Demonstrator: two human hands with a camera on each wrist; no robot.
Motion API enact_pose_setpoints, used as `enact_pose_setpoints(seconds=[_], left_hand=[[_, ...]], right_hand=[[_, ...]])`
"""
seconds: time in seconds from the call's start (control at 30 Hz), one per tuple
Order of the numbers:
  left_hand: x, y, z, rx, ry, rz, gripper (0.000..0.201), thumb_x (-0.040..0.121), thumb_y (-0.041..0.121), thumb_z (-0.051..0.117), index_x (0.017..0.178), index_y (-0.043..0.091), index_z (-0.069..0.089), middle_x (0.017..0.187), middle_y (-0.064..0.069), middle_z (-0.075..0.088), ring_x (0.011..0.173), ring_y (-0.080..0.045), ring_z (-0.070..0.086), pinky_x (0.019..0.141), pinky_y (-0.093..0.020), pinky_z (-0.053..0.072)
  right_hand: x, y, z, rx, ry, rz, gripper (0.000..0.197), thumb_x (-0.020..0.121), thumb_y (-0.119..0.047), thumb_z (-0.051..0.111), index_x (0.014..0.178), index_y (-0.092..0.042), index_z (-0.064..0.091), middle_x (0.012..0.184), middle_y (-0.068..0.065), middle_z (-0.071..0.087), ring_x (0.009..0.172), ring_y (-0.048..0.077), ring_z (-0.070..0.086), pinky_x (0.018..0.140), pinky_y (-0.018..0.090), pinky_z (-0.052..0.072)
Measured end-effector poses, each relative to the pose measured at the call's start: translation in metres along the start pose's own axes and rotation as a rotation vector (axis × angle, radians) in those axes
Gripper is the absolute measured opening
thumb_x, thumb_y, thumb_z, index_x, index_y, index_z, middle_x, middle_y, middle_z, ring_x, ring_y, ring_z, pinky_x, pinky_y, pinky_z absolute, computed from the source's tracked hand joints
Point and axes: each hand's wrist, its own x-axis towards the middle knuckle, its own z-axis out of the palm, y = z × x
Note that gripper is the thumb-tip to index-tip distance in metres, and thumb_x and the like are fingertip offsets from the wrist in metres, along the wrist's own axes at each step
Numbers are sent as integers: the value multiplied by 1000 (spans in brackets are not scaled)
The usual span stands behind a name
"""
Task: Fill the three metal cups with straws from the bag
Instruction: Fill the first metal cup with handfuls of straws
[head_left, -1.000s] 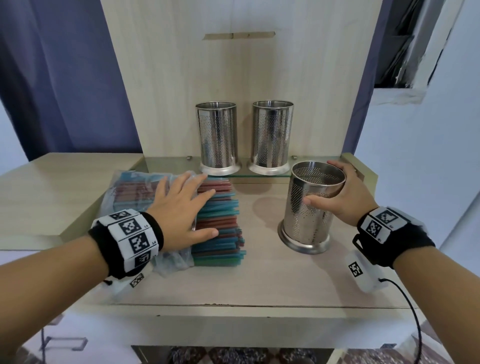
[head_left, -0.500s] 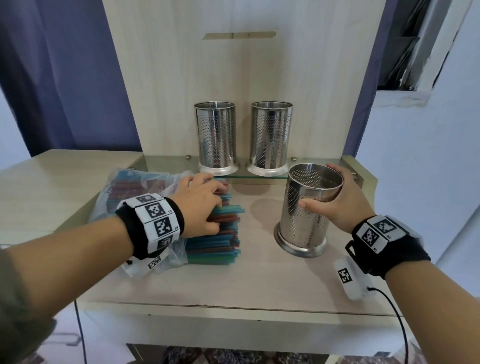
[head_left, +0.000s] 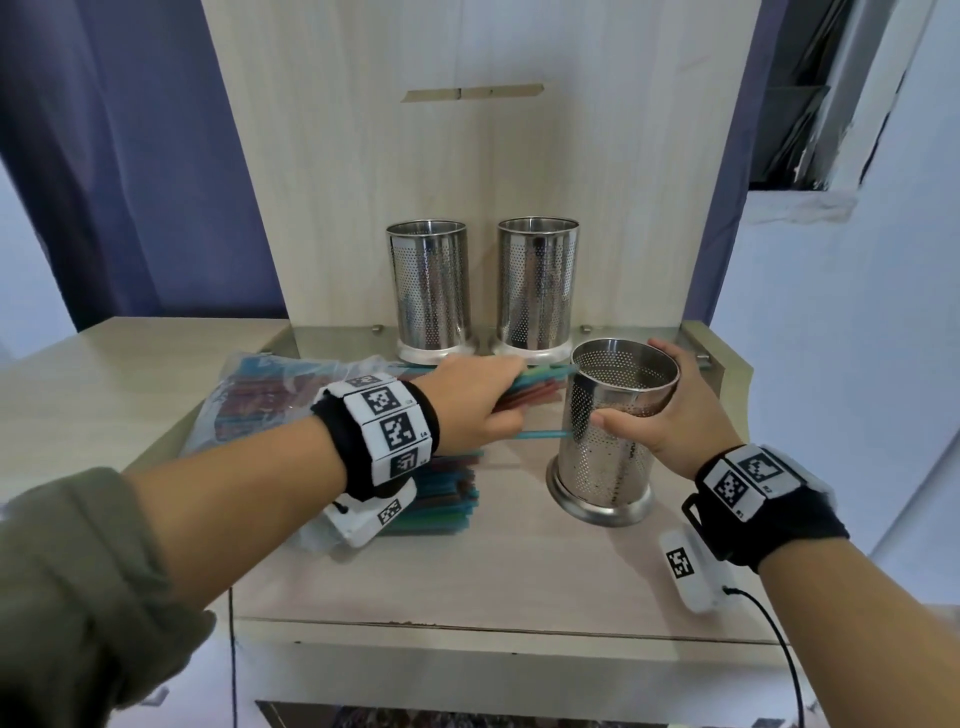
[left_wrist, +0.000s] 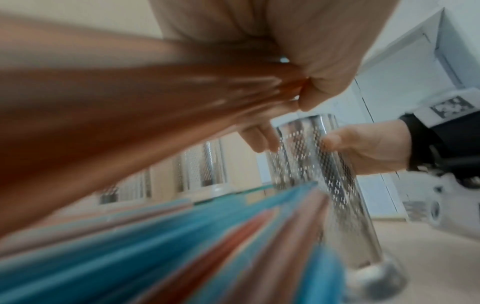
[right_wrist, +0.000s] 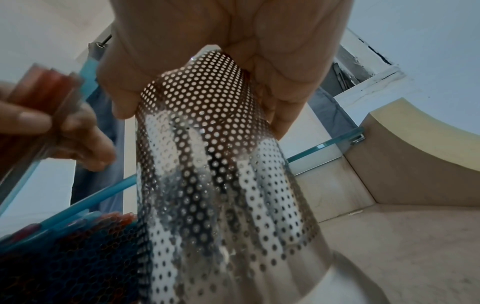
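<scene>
My left hand (head_left: 475, 402) grips a bunch of red and teal straws (head_left: 537, 384), lifted off the pile and pointing right toward the near cup. One teal straw (head_left: 540, 434) sticks out lower and touches the cup's side. My right hand (head_left: 670, 410) holds the perforated metal cup (head_left: 608, 441) by its upper wall; it stands slightly tilted on the wooden top. The same cup (right_wrist: 221, 185) fills the right wrist view, and the straws (left_wrist: 182, 236) blur across the left wrist view. Two more metal cups (head_left: 428, 291) (head_left: 537, 288) stand empty at the back. The plastic bag (head_left: 260, 400) with the straw pile (head_left: 441, 499) lies left.
The cups at the back stand on a glass shelf (head_left: 332, 338) against a wooden back panel (head_left: 467, 156). A raised wooden side wall (head_left: 722, 353) borders the right. A white sensor box with a cable (head_left: 696, 571) hangs under my right wrist near the front edge.
My left hand went from lying flat on the pile to closing round a bunch of straws and lifting it toward the cup. My right hand kept hold of the cup.
</scene>
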Motion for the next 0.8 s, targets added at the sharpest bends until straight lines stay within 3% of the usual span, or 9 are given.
enact_pose_setpoints(seconds=[0.13,0.23,0.33,0.47,0.57,0.63,0.7,0.8], left_hand=[[13,12,-16,-114,99,14,18,96,28,52,103,13,45,80,3,58,61,-10,55,53,-21,42],[18,16,-22,-172,201,7,18,97,26,51,106,12,43,78,4,56,60,-12,54,48,-12,39],[21,17,-30,-218,271,-24,23,98,26,49,112,9,43,80,5,54,62,-10,55,49,-11,44],[24,15,-42,-263,398,-49,23,99,26,49,115,11,43,80,8,51,62,-6,53,49,-11,41],[22,10,-54,-339,502,-100,14,99,24,49,105,15,41,76,8,48,56,-4,46,46,-9,39],[20,7,-63,-379,584,-126,13,99,24,49,103,16,40,74,8,46,56,-4,44,46,-8,39],[19,2,-71,-435,654,-136,12,99,26,48,104,17,41,74,7,47,57,-6,46,47,-11,41],[14,-4,-85,-640,766,-101,10,91,34,50,96,27,43,73,-4,50,58,-20,50,50,-35,47]], right_hand=[[-1,-4,0,-1,2,11,108,54,-28,94,142,-16,33,125,-5,56,115,12,56,98,25,41],[-3,-6,0,12,-2,22,107,56,-27,93,142,-15,32,125,-5,55,115,13,55,97,24,40],[-4,-8,0,14,-6,42,110,57,-26,92,145,-14,28,126,-5,54,116,12,54,97,23,39],[-6,-12,-3,18,-60,92,126,48,-43,87,150,-14,18,127,-8,48,119,10,49,103,27,38],[-10,-14,-3,-10,-116,104,128,49,-47,84,150,-12,13,124,-13,47,123,12,46,102,27,36],[-14,-15,0,-90,-41,85,137,46,-61,86,151,-14,12,139,-4,45,133,18,41,109,37,37],[-17,-24,2,-259,92,9,137,46,-76,78,151,-16,14,151,11,34,141,27,30,115,49,29],[-33,-60,10,-404,209,-158,119,62,-71,73,153,-20,15,156,16,19,145,30,14,118,44,15]])
